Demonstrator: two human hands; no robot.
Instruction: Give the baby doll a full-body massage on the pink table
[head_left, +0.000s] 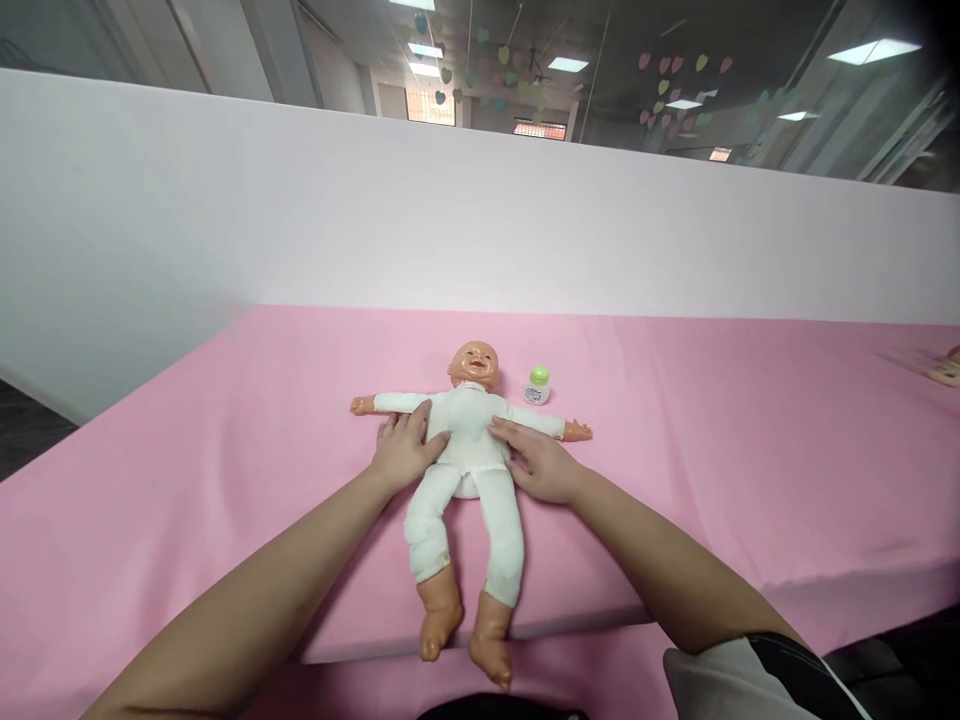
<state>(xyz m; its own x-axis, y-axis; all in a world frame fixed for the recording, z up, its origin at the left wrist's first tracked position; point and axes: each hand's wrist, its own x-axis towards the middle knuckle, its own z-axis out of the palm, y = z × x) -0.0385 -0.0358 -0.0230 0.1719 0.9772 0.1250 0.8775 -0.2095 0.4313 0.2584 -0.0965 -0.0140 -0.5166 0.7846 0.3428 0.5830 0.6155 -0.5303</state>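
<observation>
A baby doll (469,425) with a white cloth body and plastic head, hands and feet lies on its back, arms stretched out to both sides. My left hand (405,448) rests against the left side of its torso, thumb on the cloth and fingers apart. On the other side, my right hand (538,458) touches the torso with its fingers stretched out, the lower ones partly curled beside the body. Neither hand grips anything. Just beyond the doll's arm on the right stands a small clear jar (537,388) with a green lid and a printed label.
A pink sheet (675,430) covers the table, whose front edge runs beneath the doll's feet. Behind it rises a white partition (525,230). At the far right edge, part of another doll-like object (946,368) shows.
</observation>
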